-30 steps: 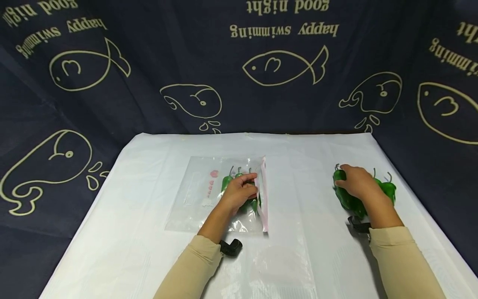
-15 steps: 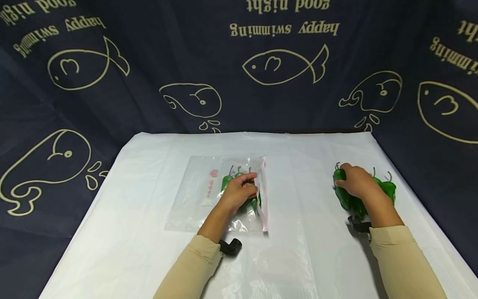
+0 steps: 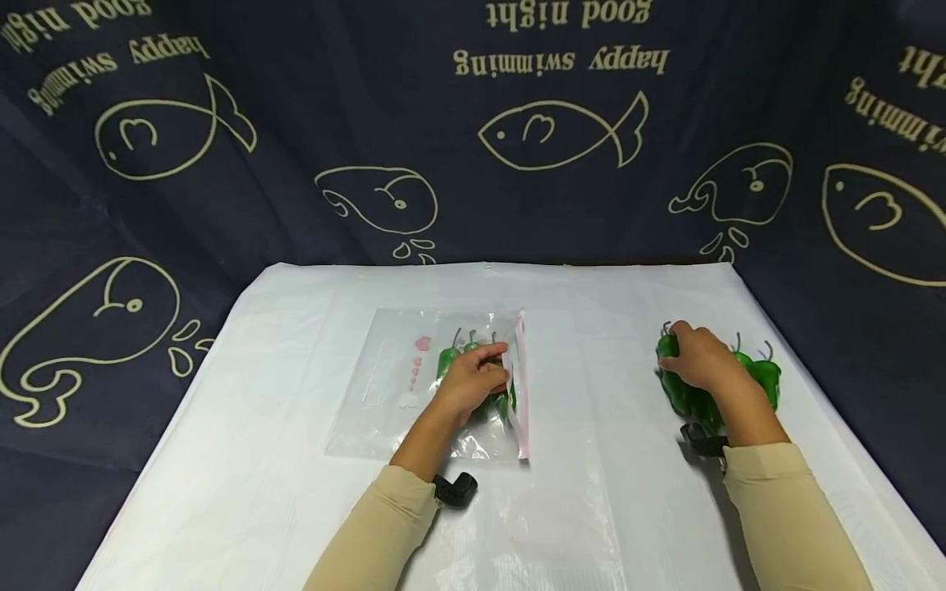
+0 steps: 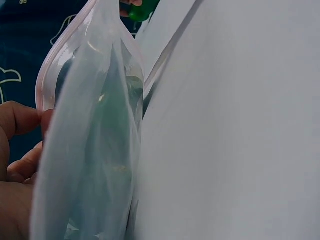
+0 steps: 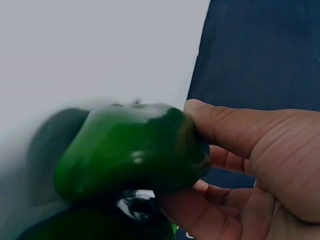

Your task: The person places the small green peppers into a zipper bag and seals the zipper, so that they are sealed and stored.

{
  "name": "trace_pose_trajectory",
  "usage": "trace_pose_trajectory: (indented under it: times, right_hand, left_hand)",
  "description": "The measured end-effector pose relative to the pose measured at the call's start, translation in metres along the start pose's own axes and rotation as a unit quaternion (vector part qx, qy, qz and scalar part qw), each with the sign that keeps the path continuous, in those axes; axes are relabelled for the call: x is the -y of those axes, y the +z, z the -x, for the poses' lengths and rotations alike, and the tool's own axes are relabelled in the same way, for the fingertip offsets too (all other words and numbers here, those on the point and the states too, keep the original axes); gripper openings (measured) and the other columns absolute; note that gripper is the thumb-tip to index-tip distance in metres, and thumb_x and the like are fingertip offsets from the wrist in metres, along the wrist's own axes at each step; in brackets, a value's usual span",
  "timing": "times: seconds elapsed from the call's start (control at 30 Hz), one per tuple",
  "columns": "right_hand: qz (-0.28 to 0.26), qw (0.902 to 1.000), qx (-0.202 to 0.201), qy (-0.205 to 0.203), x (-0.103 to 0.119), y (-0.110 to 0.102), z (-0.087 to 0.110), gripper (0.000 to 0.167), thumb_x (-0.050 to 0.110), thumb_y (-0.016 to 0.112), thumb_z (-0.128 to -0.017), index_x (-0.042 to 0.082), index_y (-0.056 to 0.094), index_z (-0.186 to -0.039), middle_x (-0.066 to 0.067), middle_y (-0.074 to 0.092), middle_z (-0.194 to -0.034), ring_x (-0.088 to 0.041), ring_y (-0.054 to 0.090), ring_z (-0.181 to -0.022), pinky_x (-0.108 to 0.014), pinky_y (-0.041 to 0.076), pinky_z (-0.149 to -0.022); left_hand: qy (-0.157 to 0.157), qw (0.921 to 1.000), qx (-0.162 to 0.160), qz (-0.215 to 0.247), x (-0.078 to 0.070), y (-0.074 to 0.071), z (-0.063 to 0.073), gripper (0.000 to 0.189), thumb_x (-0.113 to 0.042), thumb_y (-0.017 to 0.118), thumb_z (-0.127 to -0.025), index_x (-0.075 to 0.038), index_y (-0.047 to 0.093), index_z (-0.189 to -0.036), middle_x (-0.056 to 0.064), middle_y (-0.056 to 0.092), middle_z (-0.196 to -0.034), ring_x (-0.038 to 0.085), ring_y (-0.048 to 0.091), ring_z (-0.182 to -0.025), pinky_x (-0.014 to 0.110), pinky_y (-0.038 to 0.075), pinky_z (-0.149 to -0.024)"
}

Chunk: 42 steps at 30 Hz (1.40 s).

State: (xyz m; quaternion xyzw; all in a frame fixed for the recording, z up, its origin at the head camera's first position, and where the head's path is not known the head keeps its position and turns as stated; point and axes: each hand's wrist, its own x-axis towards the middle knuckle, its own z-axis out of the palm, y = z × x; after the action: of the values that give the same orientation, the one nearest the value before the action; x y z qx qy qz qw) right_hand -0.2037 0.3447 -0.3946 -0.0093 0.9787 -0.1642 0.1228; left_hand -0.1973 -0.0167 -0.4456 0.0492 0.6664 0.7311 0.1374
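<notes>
Your left hand (image 3: 473, 379) pinches the clear bag (image 3: 414, 386) at its pink zip edge, mid-counter (image 3: 576, 509), covering most of the peppers inside. Your right hand (image 3: 702, 361) grips a green pepper (image 5: 130, 150) near the right edge, hiding part of that pile.

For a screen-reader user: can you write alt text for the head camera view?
A person's right hand grips a green pepper from a small pile, while the left hand pinches the mouth of a clear zip bag holding peppers, on a white table.
</notes>
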Motion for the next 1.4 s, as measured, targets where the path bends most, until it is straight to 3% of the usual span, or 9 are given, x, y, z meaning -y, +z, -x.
trace_pose_trajectory:
  times: [0.27, 0.57, 0.77, 0.93, 1.03, 1.17, 1.4]
  right_hand:
    - [0.003, 0.9999, -0.010, -0.003, 0.004, 0.006, 0.003, 0.066, 0.017, 0.066, -0.094, -0.016, 0.032, -0.141, -0.047, 0.037, -0.127, -0.061, 0.044, -0.112, -0.066, 0.044, -0.085]
    - [-0.023, 0.9987, -0.030, -0.033, 0.004, 0.002, 0.007, 0.063, 0.018, 0.066, -0.093, -0.014, 0.036, -0.139, -0.044, 0.044, -0.125, -0.059, 0.045, -0.113, -0.067, 0.043, -0.085]
    - [-0.051, 0.9956, -0.045, -0.064, 0.012, 0.000, 0.008, 0.060, 0.020, 0.066, -0.094, -0.008, 0.039, -0.139, -0.039, 0.048, -0.124, -0.053, 0.049, -0.112, -0.062, 0.045, -0.083]
    - [-0.083, 0.9917, -0.050, -0.085, 0.024, 0.002, 0.008, 0.058, 0.020, 0.067, -0.094, -0.006, 0.041, -0.139, -0.037, 0.050, -0.126, -0.051, 0.050, -0.114, -0.059, 0.047, -0.083]
    - [-0.091, 0.9890, -0.063, -0.097, 0.033, 0.002, 0.009, 0.057, 0.020, 0.068, -0.093, -0.003, 0.043, -0.140, -0.034, 0.053, -0.125, -0.044, 0.056, -0.105, -0.053, 0.049, -0.078]
    - [-0.101, 0.9841, -0.084, -0.120, 0.048, 0.002, 0.014, 0.056, 0.019, 0.070, -0.092, -0.001, 0.046, -0.139, -0.030, 0.056, -0.121, -0.035, 0.058, -0.091, -0.046, 0.050, -0.071]
    - [-0.139, 0.9743, -0.094, -0.151, 0.075, 0.007, 0.014, 0.054, 0.019, 0.072, -0.091, 0.002, 0.048, -0.137, -0.025, 0.057, -0.120, -0.030, 0.060, -0.085, -0.039, 0.051, -0.066]
  left_hand:
    - [-0.003, 1.0000, 0.007, 0.006, 0.002, 0.000, 0.000, 0.054, 0.005, 0.062, -0.084, 0.008, 0.052, -0.137, 0.016, 0.063, -0.100, 0.010, 0.061, -0.081, 0.032, 0.058, -0.082]
    - [-0.021, 0.9996, -0.006, 0.016, 0.000, -0.001, -0.001, 0.054, 0.005, 0.062, -0.084, 0.006, 0.054, -0.137, 0.026, 0.058, -0.122, 0.012, 0.060, -0.088, 0.030, 0.058, -0.081]
    - [-0.047, 0.9981, -0.002, 0.040, -0.001, -0.004, -0.006, 0.054, 0.009, 0.058, -0.086, 0.006, 0.051, -0.140, 0.024, 0.052, -0.133, 0.019, 0.060, -0.097, 0.026, 0.057, -0.077]
    - [-0.058, 0.9974, -0.005, 0.041, -0.019, -0.003, 0.004, 0.051, 0.010, 0.057, -0.086, 0.007, 0.053, -0.137, 0.020, 0.054, -0.129, 0.015, 0.059, -0.087, 0.023, 0.055, -0.072]
    - [-0.052, 0.9979, -0.016, 0.037, -0.018, -0.002, 0.005, 0.048, 0.008, 0.058, -0.086, 0.005, 0.056, -0.134, 0.017, 0.056, -0.126, 0.014, 0.059, -0.086, 0.022, 0.055, -0.071]
    - [-0.038, 0.9984, -0.030, 0.030, -0.003, -0.002, -0.004, 0.048, 0.006, 0.060, -0.085, 0.004, 0.059, -0.132, 0.016, 0.057, -0.124, 0.013, 0.059, -0.085, 0.023, 0.056, -0.069]
    - [-0.022, 0.9993, -0.030, 0.001, -0.005, -0.001, -0.004, 0.051, 0.008, 0.057, -0.080, 0.004, 0.060, -0.131, 0.011, 0.058, -0.110, 0.013, 0.057, -0.079, 0.023, 0.055, -0.066]
